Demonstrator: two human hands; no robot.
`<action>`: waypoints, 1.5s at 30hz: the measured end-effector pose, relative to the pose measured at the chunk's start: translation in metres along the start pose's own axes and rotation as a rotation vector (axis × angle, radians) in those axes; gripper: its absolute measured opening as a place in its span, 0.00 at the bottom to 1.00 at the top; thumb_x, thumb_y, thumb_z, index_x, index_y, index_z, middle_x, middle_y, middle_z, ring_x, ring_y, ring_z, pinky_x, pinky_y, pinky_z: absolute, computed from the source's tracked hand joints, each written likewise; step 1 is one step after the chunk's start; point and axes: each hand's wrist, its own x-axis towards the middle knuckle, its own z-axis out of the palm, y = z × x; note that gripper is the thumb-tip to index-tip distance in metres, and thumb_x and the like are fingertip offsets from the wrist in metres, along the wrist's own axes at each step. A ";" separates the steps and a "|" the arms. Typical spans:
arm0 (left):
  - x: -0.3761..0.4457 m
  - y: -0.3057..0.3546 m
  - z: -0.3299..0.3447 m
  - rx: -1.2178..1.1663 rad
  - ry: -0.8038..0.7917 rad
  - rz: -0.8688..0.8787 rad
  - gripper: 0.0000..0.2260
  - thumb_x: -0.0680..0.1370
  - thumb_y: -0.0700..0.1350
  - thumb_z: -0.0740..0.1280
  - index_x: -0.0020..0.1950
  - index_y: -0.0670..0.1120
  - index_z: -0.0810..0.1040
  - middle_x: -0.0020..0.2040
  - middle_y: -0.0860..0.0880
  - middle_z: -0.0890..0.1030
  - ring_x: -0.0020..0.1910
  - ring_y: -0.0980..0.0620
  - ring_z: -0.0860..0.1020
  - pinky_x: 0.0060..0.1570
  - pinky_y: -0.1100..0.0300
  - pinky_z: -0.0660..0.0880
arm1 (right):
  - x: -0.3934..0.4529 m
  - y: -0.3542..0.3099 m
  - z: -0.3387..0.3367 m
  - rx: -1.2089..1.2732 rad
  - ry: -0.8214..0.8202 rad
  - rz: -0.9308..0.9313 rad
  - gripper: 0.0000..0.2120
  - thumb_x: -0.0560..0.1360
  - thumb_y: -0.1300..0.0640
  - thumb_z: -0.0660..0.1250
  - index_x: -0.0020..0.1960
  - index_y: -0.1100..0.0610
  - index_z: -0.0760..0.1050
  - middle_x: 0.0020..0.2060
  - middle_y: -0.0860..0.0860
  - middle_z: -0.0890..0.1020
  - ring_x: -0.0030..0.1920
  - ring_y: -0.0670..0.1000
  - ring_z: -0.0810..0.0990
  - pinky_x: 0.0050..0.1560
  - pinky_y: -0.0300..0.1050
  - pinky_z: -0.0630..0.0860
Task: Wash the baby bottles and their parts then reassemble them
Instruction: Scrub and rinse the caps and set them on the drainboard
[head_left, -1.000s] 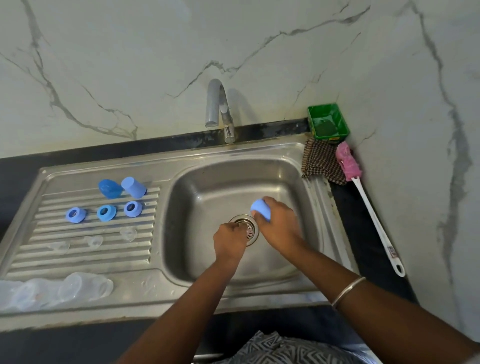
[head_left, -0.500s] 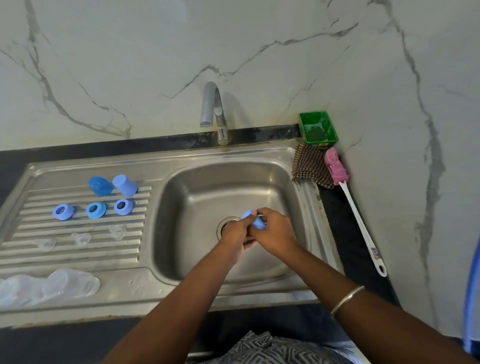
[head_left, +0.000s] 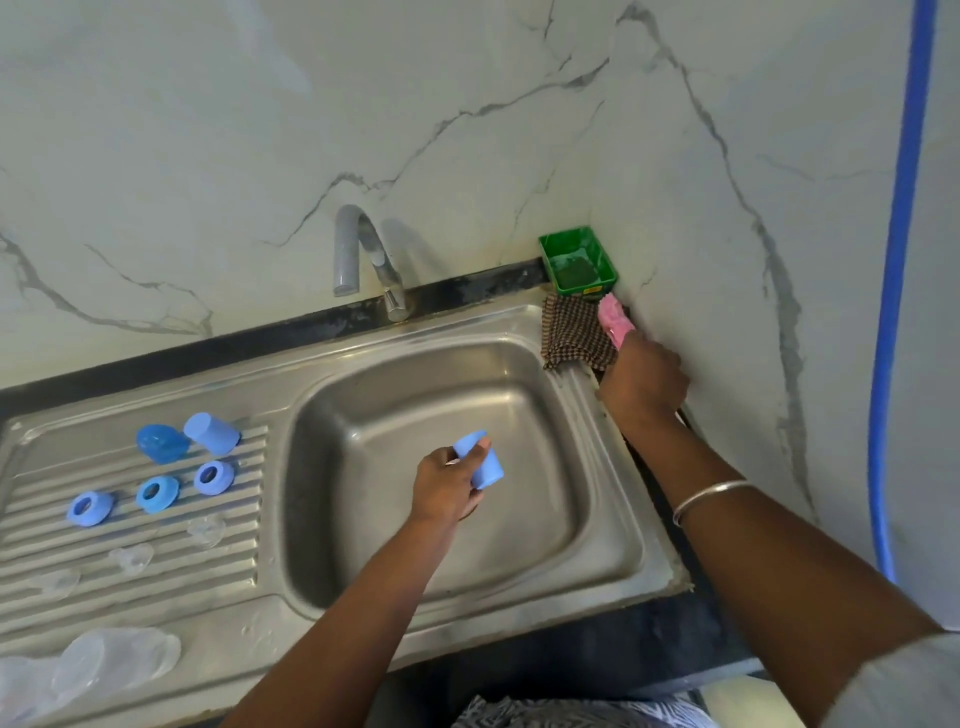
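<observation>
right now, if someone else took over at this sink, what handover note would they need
Left hand: holds a blue cap over the sink basin.
Right hand: on the pink bottle brush at the sink's right edge; its grip is hidden.
On the drainboard: two more caps, three blue rings, three clear nipples, clear bottles at front left.
Done: parts are apart and laid out. No water runs from the tap.
Left: scrub, rinse, reassemble.
</observation>
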 end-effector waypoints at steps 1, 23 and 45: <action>-0.001 0.000 -0.003 -0.024 0.000 -0.004 0.14 0.76 0.47 0.75 0.41 0.42 0.72 0.41 0.43 0.72 0.38 0.45 0.73 0.38 0.57 0.78 | 0.001 0.000 0.004 -0.001 -0.004 0.003 0.15 0.75 0.60 0.67 0.61 0.56 0.74 0.54 0.58 0.81 0.56 0.61 0.78 0.51 0.54 0.77; -0.004 -0.020 -0.113 -0.369 -0.042 -0.056 0.09 0.84 0.48 0.60 0.57 0.43 0.73 0.47 0.43 0.77 0.40 0.46 0.78 0.36 0.56 0.75 | -0.197 -0.092 0.006 0.417 -0.392 -0.412 0.21 0.80 0.49 0.65 0.70 0.41 0.65 0.50 0.55 0.84 0.50 0.63 0.82 0.43 0.48 0.74; -0.020 -0.008 -0.166 -0.848 -0.164 -0.229 0.14 0.85 0.48 0.56 0.50 0.42 0.77 0.42 0.45 0.80 0.38 0.49 0.77 0.33 0.59 0.76 | -0.270 -0.146 0.016 0.218 -0.398 -0.689 0.26 0.83 0.53 0.56 0.78 0.39 0.57 0.54 0.52 0.76 0.52 0.56 0.78 0.49 0.50 0.76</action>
